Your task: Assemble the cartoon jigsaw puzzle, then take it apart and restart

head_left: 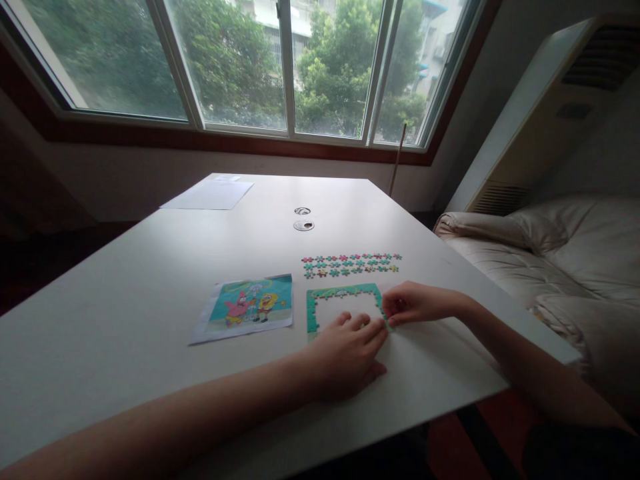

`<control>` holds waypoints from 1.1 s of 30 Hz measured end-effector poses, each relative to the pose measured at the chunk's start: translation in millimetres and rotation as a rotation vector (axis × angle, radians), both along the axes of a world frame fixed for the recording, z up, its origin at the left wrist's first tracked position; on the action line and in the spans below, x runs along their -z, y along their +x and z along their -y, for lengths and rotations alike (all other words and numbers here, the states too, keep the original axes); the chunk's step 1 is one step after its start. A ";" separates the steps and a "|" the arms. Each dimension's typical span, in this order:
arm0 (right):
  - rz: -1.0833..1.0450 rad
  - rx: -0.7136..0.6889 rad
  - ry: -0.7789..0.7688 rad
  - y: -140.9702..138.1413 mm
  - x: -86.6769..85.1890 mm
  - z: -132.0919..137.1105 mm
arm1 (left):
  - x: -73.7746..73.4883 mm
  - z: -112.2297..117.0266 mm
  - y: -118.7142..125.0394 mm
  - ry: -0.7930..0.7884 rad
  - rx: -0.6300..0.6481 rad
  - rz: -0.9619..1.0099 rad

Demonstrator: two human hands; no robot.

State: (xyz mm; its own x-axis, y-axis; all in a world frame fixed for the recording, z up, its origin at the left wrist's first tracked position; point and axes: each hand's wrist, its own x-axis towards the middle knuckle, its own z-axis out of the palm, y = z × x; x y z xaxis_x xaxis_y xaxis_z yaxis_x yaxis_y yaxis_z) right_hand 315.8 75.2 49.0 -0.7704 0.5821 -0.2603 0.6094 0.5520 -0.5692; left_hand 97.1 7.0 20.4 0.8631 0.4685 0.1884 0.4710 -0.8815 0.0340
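Note:
A jigsaw puzzle border (311,310) lies flat on the white table, its teal edge pieces joined around a bare middle. My left hand (350,353) rests over the border's lower right part, fingers stretched out and palm down, hiding the near edge. At the right side of the border is my right hand (413,303), with fingers curled and thumb and fingertips close together; whatever they hold is hidden. Beyond the border, loose puzzle pieces (343,257) lie in 3 rows. A printed cartoon picture (255,303) on paper sits left of the border.
The white table (125,320) stretches away toward a wide window (240,67). White paper sheets (210,195) lie at its far left. Two small round discs (303,225) are near the middle. A pale padded sofa (565,247) stands at the right.

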 end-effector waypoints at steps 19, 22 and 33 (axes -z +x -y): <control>0.007 0.023 -0.031 1.3 -0.8 -0.2 | -0.4 -2.6 -1.1 -0.032 -0.006 0.005; 0.008 0.034 -0.012 2.3 -0.6 -0.4 | 0.7 -0.9 -2.4 -0.037 -0.016 0.007; -0.029 0.087 -0.056 0.5 3.7 -2.9 | 1.3 -1.5 -3.2 -0.087 0.010 0.041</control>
